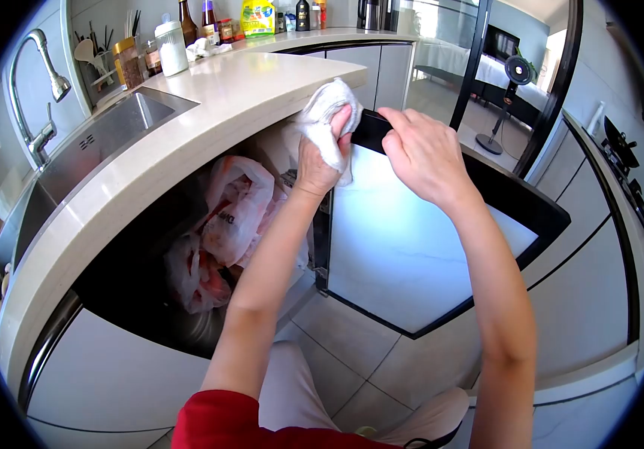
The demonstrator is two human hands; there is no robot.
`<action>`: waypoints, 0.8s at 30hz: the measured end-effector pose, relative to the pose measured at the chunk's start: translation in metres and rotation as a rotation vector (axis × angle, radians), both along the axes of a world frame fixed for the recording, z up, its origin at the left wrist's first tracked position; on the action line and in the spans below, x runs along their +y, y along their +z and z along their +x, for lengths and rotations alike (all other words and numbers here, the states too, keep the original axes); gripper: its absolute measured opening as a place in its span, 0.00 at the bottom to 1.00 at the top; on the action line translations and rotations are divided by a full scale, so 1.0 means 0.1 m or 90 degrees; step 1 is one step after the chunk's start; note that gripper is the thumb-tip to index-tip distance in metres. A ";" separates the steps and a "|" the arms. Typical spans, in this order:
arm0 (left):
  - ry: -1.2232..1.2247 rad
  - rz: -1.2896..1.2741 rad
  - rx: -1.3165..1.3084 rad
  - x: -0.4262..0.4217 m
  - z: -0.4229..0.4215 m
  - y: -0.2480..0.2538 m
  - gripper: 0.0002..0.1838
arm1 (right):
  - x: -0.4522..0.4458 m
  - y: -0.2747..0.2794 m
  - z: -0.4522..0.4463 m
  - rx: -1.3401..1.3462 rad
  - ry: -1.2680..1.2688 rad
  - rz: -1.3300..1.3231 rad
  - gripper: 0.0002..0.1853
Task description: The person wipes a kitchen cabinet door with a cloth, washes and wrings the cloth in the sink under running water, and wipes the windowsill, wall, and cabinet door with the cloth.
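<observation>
My left hand (320,161) is closed around a crumpled white cloth (331,108), pressed near the hinge-side top corner of an open cabinet door (419,239). The door has a black frame and a pale, glossy panel. My right hand (425,153) rests on the top edge of that door, its fingers curled over the black frame. Behind my left forearm, the dark cabinet interior holds white plastic bags (236,213) with reddish contents or print. Part of the cloth is hidden by my left fingers.
A pale countertop (262,82) curves above the open cabinet. A steel sink (105,150) with a faucet (37,97) is at the left. Bottles, jars and a yellow packet (257,18) line the back. A black fan (518,71) stands beyond the doorway.
</observation>
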State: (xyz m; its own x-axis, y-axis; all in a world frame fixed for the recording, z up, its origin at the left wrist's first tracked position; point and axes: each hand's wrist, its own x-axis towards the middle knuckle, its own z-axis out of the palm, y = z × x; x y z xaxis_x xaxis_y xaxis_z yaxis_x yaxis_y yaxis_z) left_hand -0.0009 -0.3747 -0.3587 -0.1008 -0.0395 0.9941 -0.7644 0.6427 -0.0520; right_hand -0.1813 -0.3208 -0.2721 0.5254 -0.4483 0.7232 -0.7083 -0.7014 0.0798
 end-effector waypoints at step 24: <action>0.048 0.252 0.088 0.64 -0.67 -1.43 0.23 | -0.14 -0.10 -0.03 -0.006 -0.010 -0.014 0.21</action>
